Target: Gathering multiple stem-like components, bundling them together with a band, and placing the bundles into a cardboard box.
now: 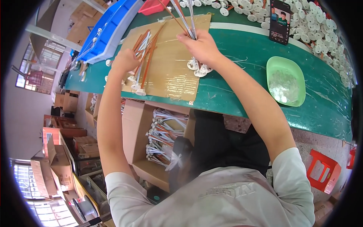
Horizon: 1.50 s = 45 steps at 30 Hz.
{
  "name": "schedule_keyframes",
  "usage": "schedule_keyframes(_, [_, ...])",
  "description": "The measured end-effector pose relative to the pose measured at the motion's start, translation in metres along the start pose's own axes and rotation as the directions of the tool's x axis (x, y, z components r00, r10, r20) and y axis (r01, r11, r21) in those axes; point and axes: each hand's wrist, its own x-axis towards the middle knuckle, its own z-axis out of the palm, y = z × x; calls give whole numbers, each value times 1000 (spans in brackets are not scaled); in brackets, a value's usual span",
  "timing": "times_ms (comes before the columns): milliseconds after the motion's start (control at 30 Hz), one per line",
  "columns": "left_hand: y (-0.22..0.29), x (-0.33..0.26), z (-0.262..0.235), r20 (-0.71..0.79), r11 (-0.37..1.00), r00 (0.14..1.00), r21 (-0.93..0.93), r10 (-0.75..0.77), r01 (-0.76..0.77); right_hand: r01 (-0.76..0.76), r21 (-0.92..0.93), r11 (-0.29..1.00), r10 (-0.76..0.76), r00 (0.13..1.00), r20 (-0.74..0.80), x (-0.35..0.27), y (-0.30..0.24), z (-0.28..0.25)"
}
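Note:
My right hand (202, 47) is closed around an upright bundle of brown and grey wire leads (186, 19). White round discs (200, 70) at the bundle's lower end rest by the right edge of a cardboard sheet (172, 77). On that sheet, to the left, lies a loose pile of similar wire leads (149, 56), with their white discs toward me. My left hand (126, 61) is at the pile's left side, its fingers curled. What they grip, if anything, is hidden by the hand.
A green bowl of small clear pieces (285, 81) stands right on the green table (234, 92). Behind it are a phone (280, 22) and heaped white discs (315, 26). A blue bin (109, 32) is far left. Below the table, an open carton (132, 128) holds bundled leads.

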Motion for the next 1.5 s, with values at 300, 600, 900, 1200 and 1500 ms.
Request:
schedule_keyframes(300, [-1,16,15,336,977,938,-155,-89,148,0,-53,999,0,1000,-2,-4,2,1])
schedule_keyframes(600, [25,8,8,354,969,930,-247,101,-11,-23,-34,999,23,1000,14,-3,-4,3])
schedule_keyframes(900, [94,-35,-24,-123,739,970,-630,210,-240,17,-24,1000,-21,980,-196,-6,-4,12])
schedule_keyframes(1200, [135,-61,-32,-399,730,782,-314,479,-607,-51,190,980,106,950,-294,-10,-12,7])
schedule_keyframes(1500, [-131,-61,72,-528,667,413,-637,-742,386,-26,188,982,81,953,-293,-7,-9,10])
